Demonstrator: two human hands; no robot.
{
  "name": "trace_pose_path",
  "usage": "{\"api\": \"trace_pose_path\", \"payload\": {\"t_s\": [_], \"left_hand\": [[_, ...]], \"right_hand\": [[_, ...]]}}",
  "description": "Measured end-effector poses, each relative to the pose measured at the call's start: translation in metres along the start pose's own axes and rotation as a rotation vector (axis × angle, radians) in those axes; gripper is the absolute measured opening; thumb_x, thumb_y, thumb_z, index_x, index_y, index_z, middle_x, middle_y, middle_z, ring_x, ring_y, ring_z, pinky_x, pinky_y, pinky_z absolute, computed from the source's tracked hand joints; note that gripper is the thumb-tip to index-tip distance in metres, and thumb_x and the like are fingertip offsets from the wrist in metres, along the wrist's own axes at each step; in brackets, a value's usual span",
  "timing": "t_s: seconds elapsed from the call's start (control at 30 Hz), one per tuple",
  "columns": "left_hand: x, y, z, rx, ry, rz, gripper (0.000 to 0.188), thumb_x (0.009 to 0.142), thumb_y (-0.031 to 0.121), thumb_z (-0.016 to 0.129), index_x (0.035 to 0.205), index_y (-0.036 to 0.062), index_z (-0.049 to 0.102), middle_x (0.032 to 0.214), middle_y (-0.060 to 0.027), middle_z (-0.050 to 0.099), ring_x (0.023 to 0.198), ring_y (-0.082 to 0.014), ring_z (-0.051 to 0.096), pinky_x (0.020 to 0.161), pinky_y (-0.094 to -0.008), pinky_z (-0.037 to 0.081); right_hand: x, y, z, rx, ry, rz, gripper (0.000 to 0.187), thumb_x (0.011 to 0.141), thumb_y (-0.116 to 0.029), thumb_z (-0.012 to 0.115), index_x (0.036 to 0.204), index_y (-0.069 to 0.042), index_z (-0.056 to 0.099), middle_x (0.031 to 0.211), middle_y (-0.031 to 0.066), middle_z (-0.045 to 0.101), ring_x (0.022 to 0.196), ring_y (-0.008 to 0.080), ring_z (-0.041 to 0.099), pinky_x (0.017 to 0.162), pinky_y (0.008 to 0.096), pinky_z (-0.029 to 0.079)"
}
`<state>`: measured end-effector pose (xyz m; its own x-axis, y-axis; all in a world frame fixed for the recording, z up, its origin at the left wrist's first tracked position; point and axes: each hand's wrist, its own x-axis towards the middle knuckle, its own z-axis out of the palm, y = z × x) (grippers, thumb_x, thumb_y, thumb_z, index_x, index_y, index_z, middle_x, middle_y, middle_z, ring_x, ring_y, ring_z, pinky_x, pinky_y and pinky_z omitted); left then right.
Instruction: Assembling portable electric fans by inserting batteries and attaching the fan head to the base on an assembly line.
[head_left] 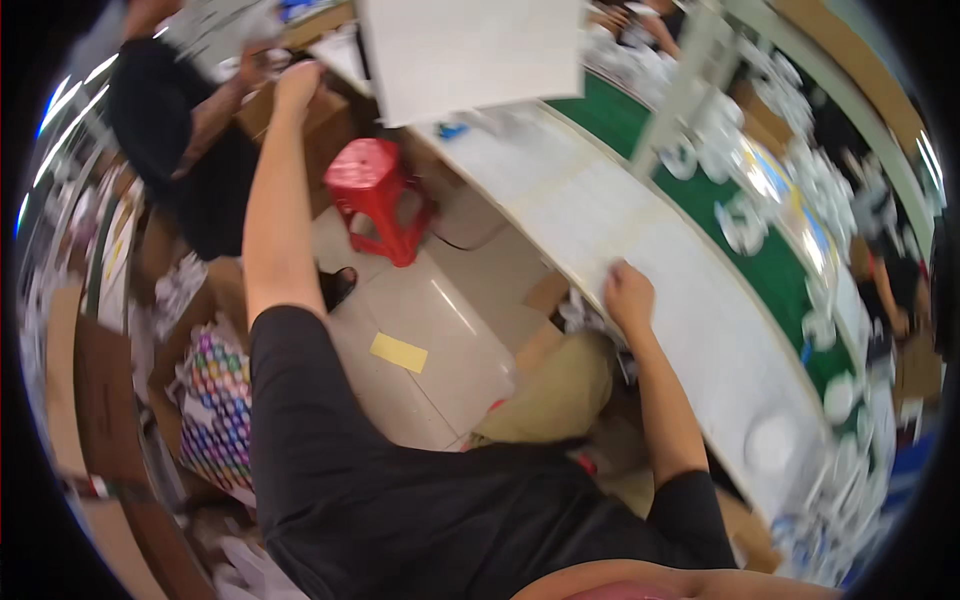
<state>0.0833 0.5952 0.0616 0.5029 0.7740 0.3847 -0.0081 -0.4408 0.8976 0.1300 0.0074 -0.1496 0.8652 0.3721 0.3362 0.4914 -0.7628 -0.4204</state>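
My left arm stretches far forward. Its hand [298,88] is beside a brown cardboard box [325,128], close to another person's hands; blur and the angle hide its fingers. Over the near edge of the long white table [690,290], my right hand [630,298] is curled into a fist. Whatever it may hold is hidden in the palm. A small blue thing [452,130] lies at the table's far end, by a large white panel [470,55].
A red plastic stool [365,170] stands on the tiled floor near a yellow card [399,352]. Behind the table runs a green belt [690,195] with clear-wrapped white items. A person in black [185,140] stands at far left. Open cartons [110,400] line the left.
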Motion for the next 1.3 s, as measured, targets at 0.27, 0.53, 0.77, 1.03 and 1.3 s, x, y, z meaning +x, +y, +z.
{"api": "trace_pose_path", "payload": {"t_s": [0.27,0.53,0.77,1.03,1.3], "left_hand": [[-0.376,-0.029,0.125,0.377,-2.192,-0.137,0.041,0.082,0.006,0.055,0.122,0.0058,0.064,0.079,-0.0032,0.063,0.072,-0.0145,0.055,0.067,-0.0250,0.045],[-0.449,0.114,0.324,-0.034,-1.467,0.333,0.023,0.083,0.005,0.054,0.101,0.0046,0.068,0.072,-0.0067,0.063,0.066,-0.0184,0.056,0.062,-0.0307,0.046],[-0.479,0.051,0.393,0.513,-0.742,0.827,0.022,0.085,0.010,0.050,0.103,0.0063,0.061,0.086,-0.0154,0.067,0.074,-0.0349,0.061,0.068,-0.0421,0.048],[-0.463,0.071,0.371,0.495,-0.810,0.740,0.020,0.084,0.010,0.049,0.102,0.0071,0.057,0.089,-0.0139,0.068,0.078,-0.0357,0.062,0.069,-0.0423,0.048],[-0.420,0.054,0.322,0.588,-0.868,0.557,0.019,0.084,0.014,0.051,0.101,0.0069,0.058,0.081,-0.0102,0.067,0.075,-0.0317,0.062,0.068,-0.0404,0.047]], "right_hand": [[-0.074,-0.013,-0.039,0.485,-0.033,0.006,0.017,0.076,-0.008,0.055,0.089,-0.005,0.066,0.083,0.0134,0.069,0.070,0.0345,0.059,0.066,0.0391,0.048],[-0.145,0.083,-0.116,0.639,0.323,0.423,0.013,0.080,-0.006,0.057,0.090,-0.004,0.066,0.073,0.0080,0.063,0.062,0.0208,0.052,0.060,0.0302,0.044],[-0.154,0.101,-0.099,0.750,0.463,0.479,0.013,0.082,-0.005,0.058,0.091,-0.004,0.067,0.068,0.0048,0.060,0.058,0.0157,0.049,0.058,0.0277,0.043],[-0.023,0.209,-0.186,-0.004,0.676,0.396,0.027,0.075,-0.006,0.059,0.102,-0.008,0.068,0.096,0.0160,0.066,0.080,0.0345,0.061,0.070,0.0415,0.051],[-0.002,0.338,-0.248,-0.751,0.197,0.765,0.063,0.078,-0.059,0.065,0.122,-0.015,0.063,0.131,0.0194,0.055,0.120,0.0335,0.050,0.090,0.0524,0.043]]}}
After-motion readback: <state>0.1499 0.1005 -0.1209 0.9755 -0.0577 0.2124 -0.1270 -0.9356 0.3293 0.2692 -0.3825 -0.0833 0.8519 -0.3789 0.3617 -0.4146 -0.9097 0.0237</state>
